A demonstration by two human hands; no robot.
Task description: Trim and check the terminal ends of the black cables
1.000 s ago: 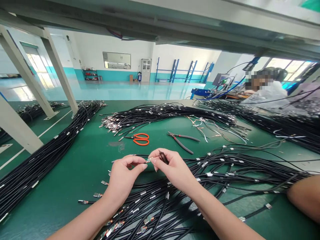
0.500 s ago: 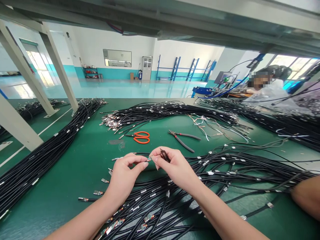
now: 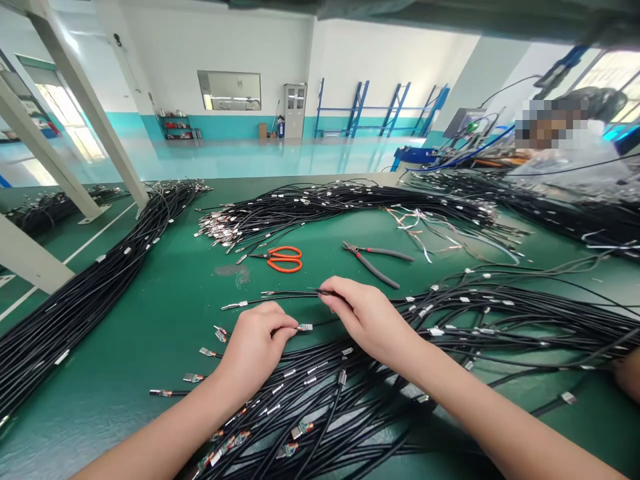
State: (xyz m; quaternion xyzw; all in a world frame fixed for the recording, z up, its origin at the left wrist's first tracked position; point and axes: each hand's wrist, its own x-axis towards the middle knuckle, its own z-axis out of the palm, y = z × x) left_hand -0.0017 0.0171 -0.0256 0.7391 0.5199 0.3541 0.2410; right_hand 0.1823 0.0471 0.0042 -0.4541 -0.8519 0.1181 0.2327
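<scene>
head: hands (image 3: 370, 320) now farther apart

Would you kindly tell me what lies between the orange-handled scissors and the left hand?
In the head view, two black cables with silvery ends lie on the green table between the orange-handled scissors and the left hand.

It's bright in here, daylight coming through the doorway (image 3: 70, 123) at far left and the window (image 3: 606, 72) at far right, both bleached nearly white. The glossy floor (image 3: 270, 159) throws back pale streaks, and a cloudy sheen lies on the near-left tabletop (image 3: 65, 413). The overhead beam (image 3: 440, 23) is dim, and the black cables (image 3: 545, 310) lose detail where they bunch. Wide-lens stretch tilts the posts (image 3: 93, 107); coarse pixels mask a co-worker's head (image 3: 550, 123)
</scene>
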